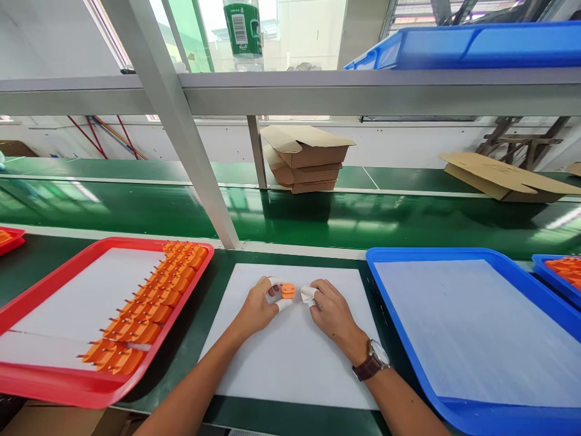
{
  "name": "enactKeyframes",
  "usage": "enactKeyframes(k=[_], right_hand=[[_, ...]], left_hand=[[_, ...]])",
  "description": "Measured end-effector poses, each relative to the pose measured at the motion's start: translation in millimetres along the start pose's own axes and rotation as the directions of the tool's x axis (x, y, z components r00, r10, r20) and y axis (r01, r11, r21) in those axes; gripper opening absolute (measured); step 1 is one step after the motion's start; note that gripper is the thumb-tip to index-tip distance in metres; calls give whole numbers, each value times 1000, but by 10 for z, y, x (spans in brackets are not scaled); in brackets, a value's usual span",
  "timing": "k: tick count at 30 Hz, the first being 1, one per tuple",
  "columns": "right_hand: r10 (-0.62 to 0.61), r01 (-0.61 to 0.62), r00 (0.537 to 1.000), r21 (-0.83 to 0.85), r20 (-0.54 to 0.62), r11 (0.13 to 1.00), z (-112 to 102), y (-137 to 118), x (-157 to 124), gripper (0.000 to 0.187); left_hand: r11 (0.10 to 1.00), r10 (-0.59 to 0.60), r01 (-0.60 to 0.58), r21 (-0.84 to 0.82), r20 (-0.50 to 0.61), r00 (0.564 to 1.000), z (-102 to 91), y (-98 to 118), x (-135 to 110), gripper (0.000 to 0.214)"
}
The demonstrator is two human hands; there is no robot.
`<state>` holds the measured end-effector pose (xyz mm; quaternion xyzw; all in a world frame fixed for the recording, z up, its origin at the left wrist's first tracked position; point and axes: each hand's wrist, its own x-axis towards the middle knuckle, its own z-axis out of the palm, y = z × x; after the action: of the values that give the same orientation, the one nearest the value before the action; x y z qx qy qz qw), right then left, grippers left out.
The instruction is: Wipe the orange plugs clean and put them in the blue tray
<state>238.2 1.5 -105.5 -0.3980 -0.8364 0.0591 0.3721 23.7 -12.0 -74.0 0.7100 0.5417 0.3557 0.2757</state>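
My left hand (260,306) pinches a small orange plastic part (288,290) between thumb and fingers, white covers on its fingertips. The part is held over a white sheet (290,357) lying on the green table. Just to its right, apart from it, is my right hand (330,309), its fingers drawn together. White material (308,295) shows at these fingertips; whether it is only finger covers or also a cloth, I cannot tell. On the left, a red tray (206,260) holds rows of similar orange parts (149,312) with thin pins sticking out.
At right lies a blue tray (399,351) lined with a white sheet; a smaller blue tray (540,266) beyond it holds orange pieces. A metal post (181,133) slants down behind the red tray. Cardboard boxes (308,160) rest past the green belt (290,221).
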Motion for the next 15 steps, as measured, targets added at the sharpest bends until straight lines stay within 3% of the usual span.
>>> enactKeyframes(k=[5,11,15], right_hand=[[44,-42,997,-29,68,999,7,0,-4,36],[43,-37,989,-48,142,998,32,9,-11,38],[62,-47,980,-83,189,995,33,-1,-9,37]], left_hand=[[996,-81,83,-26,49,995,7,-63,-2,35],[1000,-20,20,14,42,999,45,-77,-26,56],[1000,-7,6,19,48,999,45,-66,-26,52]])
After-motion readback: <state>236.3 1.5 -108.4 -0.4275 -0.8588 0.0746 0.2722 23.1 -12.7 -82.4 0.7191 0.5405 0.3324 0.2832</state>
